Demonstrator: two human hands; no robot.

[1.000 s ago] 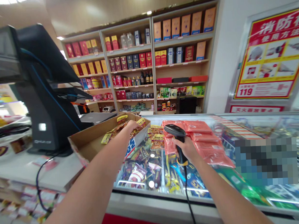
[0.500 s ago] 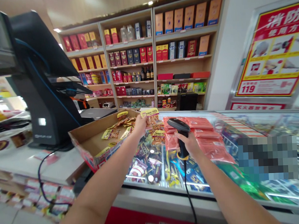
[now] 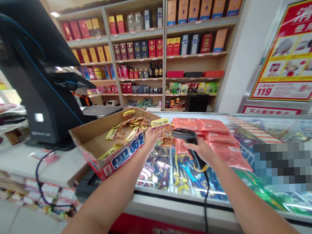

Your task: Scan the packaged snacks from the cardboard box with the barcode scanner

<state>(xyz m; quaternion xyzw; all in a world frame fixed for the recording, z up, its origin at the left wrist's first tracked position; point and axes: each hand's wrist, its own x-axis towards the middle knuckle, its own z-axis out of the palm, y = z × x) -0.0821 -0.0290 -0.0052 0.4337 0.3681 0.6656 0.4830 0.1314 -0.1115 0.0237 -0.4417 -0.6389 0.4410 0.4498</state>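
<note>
My left hand [image 3: 152, 137] is closed on a small snack packet [image 3: 160, 123] with a yellow top, held just right of the cardboard box. In my right hand [image 3: 198, 148] is a black barcode scanner [image 3: 185, 133], gripped by its handle, its head tilted left towards that packet. More of the same packets lie on the glass under it, partly hidden. Several packets [image 3: 139, 121] are in the open cardboard box [image 3: 87, 144]. Pink-red plastic packs [image 3: 216, 138] are stacked behind and right of the scanner.
A black checkout terminal [image 3: 48, 90] stands on the left counter [image 3: 60, 167]. The glass-topped case [image 3: 159, 184] shows colourful packages inside. The scanner's cable [image 3: 205, 208] hangs over its front edge. Shelves [image 3: 138, 62] of boxes and bottles line the back wall.
My left hand has lowered the packet slightly and brought it nearer the scanner. The scanner has tilted over, its head turned left towards the packet. The view has shifted a little.
</note>
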